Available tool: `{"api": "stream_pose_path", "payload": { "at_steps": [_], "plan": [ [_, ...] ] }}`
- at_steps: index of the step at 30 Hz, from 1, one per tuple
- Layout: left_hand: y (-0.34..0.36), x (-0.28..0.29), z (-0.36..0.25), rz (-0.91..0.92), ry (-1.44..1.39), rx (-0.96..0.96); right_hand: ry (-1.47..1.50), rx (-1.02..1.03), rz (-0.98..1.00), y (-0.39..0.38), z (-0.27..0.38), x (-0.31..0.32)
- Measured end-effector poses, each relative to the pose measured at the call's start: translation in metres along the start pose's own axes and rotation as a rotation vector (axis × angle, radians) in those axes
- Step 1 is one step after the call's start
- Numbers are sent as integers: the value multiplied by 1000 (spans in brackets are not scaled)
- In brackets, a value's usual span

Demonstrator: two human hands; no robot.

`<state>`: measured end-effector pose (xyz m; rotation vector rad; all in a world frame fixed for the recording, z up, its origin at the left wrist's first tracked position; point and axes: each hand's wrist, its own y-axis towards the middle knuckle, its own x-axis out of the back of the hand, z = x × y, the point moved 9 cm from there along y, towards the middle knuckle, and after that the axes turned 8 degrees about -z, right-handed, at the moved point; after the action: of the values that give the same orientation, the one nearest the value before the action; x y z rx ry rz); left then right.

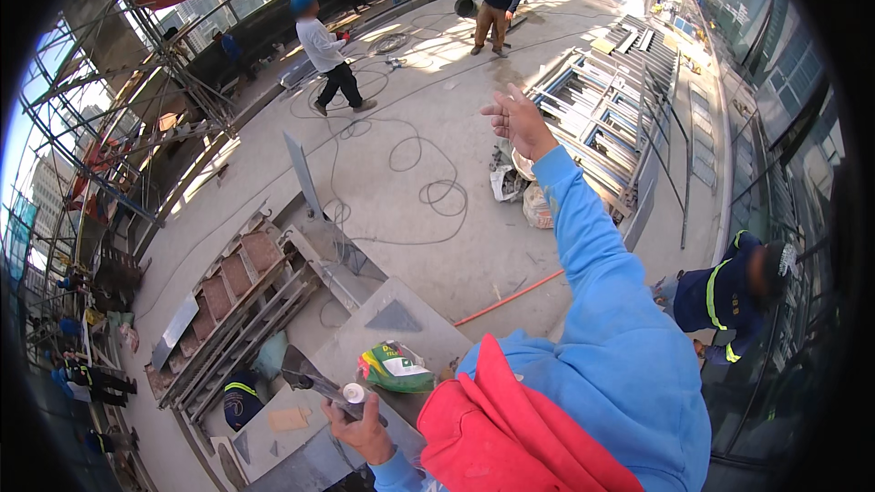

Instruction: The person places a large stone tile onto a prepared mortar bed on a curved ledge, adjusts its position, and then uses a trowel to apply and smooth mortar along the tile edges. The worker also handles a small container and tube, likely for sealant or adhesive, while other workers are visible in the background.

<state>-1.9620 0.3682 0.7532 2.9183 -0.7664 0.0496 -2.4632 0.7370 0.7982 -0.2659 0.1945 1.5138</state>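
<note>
My right hand is stretched out far ahead at the end of a raised blue-sleeved arm. Its fingers are apart and hold nothing. Low in the picture, my left hand is closed around a dark tool with a round white end; its exact kind is unclear. A dark flat piece juts out beside that white end, toward the far left. Just past my left hand, a green plastic bag with yellow and red print lies on a grey board.
Scaffolding rises at left. Steel frames are stacked nearer. Pipes and frames lie at right beside sacks. A loose cable loops over the concrete floor. Workers stand ahead and close at right.
</note>
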Motion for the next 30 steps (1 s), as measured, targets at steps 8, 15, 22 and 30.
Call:
{"api": "stream_pose_path", "payload": {
  "at_steps": [8, 15, 22, 30],
  "plan": [
    [-2, -11, -3, 30, -14, 33, 46, 139, -131, 2, 56, 41],
    [5, -27, 2, 122, -62, 22, 138, 595, -284, 15, 242, 157],
    [9, -38, 17, 180, -117, 56, 218, 479, -398, 58, 325, 294],
    [13, -44, 18, 183, -159, 76, 145, 380, -468, 24, 226, 260]
  ]
}}
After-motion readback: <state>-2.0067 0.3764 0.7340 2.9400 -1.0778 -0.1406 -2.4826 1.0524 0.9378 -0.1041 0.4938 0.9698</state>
